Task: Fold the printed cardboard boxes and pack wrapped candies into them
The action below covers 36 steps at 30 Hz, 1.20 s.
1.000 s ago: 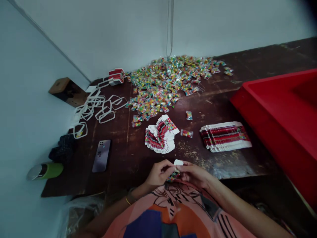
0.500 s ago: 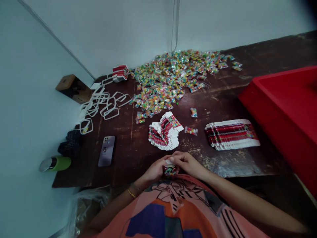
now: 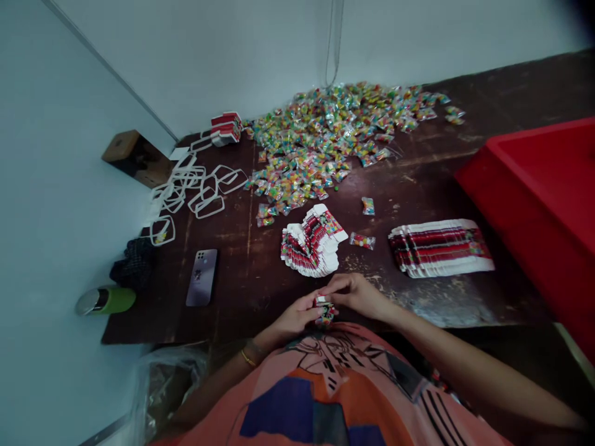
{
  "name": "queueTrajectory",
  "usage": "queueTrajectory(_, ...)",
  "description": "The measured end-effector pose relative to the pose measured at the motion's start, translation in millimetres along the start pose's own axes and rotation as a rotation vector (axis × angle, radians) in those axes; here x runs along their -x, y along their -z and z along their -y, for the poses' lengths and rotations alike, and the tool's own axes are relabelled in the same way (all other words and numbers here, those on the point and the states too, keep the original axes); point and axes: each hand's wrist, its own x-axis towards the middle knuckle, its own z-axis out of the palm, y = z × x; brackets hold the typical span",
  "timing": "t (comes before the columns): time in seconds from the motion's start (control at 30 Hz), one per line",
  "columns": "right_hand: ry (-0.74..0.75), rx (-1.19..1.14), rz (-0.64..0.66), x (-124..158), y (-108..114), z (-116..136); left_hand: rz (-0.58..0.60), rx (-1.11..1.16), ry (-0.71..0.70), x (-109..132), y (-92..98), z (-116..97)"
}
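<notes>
Close to my body, at the table's front edge, both hands hold one small printed candy box (image 3: 324, 314). My left hand (image 3: 297, 314) grips it from the left, thumb across its front. With bent fingers my right hand (image 3: 356, 294) pinches the upper end from the right, where a white flap shows. Just beyond lies a fanned stack of flat printed boxes (image 3: 316, 244). Two candy packets, one lying flat (image 3: 362, 241) and one farther back (image 3: 368, 206), rest to its right. Whether anything is inside the held box is hidden.
A heap of wrapped candies (image 3: 320, 136) spreads along the wall. Another box stack (image 3: 441, 248) lies right, beside a red bin (image 3: 525, 204). At left are a phone (image 3: 202, 277), a green bottle (image 3: 116, 300), white bands (image 3: 209, 207) and a brown carton (image 3: 137, 158).
My right hand's fingers have shifted on the box's upper end, and the white flap there looks different. My left thumb now lies over its front. The view has shifted slightly.
</notes>
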Motion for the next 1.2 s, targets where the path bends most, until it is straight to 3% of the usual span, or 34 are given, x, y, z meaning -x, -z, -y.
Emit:
queueTrajectory(0.07,0.033,0.043,0.021,-1,1,1,0.000,-0.027,-0.003,0,-0.3,-4)
queueTrajectory(0.23,0.279,0.363,0.129,12,-6,16,0.009,-0.084,-0.023,0,-0.7,-8)
queueTrajectory(0.37,0.342,0.435,0.173,3,12,12,-0.103,-0.428,-0.080,1,-8.0,-21)
queueTrajectory(0.4,0.321,0.466,0.120,-4,23,6,-0.154,-0.548,-0.079,3,-9.0,-28)
queueTrajectory(0.47,0.201,0.631,-0.122,-15,47,-13,-0.219,-0.783,-0.052,11,-6.8,-45)
queueTrajectory(0.53,0.048,0.838,-0.363,-17,64,-37,-0.210,-0.971,-0.014,22,1.9,-63)
queueTrajectory(0.6,-0.021,0.937,-0.405,-7,66,-58,-0.172,-1.047,0.046,31,14.7,-76)
queueTrajectory(0.7,-0.022,0.772,-0.380,23,47,-68,-0.242,-0.829,0.069,34,27.1,-79)
queueTrajectory(0.77,-0.060,0.513,-0.437,39,32,-54,-0.373,-0.568,-0.028,26,23.1,-71)
queueTrajectory(0.83,-0.081,0.248,-0.420,44,23,-27,-0.428,-0.349,-0.123,14,9.0,-61)
queueTrajectory(0.97,-0.030,0.054,-0.241,27,25,17,-0.240,-0.263,-0.128,-6,-27.4,-49)
queueTrajectory(1.1,-0.078,0.220,-0.376,9,41,19,-0.039,-0.288,-0.017,-12,-45.1,-46)
queueTrajectory(1.2,-0.037,0.385,-0.304,5,46,15,-0.003,-0.210,0.058,-14,-47.2,-45)
